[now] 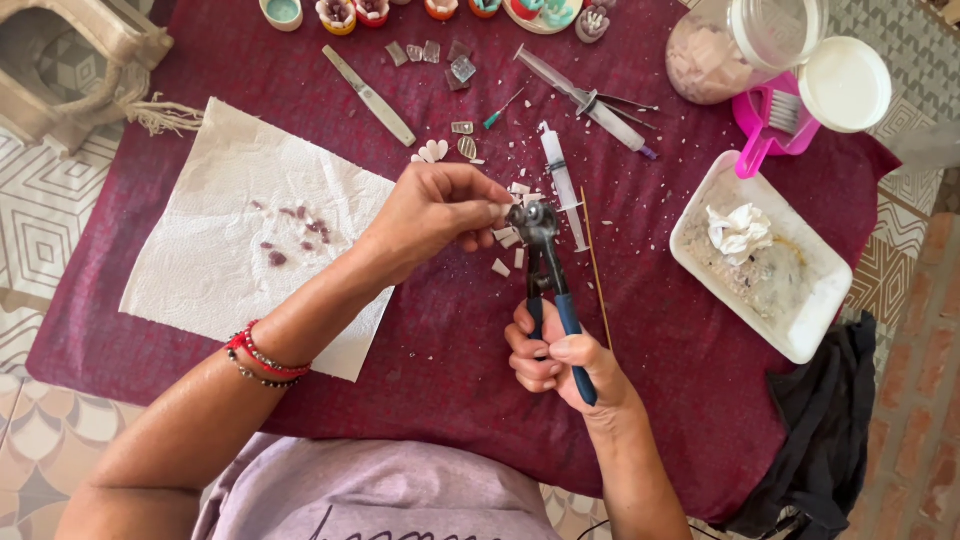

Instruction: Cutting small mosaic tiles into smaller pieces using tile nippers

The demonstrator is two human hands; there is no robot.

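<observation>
the right hand (560, 365) is clenched around the blue handles of the nippers (545, 270), near the middle of the cloth (440, 350). the left hand (435, 210) pinches a small pale chip (499, 211) at the nippers' head, fingers curled.

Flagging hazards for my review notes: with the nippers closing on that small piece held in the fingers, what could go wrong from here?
1. The left hand pinches a small piece right at the head of the nippers held by the right hand; a slip could nick the fingertips.
2. Chips already litter the red cloth; another cut may fling sharp bits.
3. The syringe lies just behind the work and could get knocked.
</observation>
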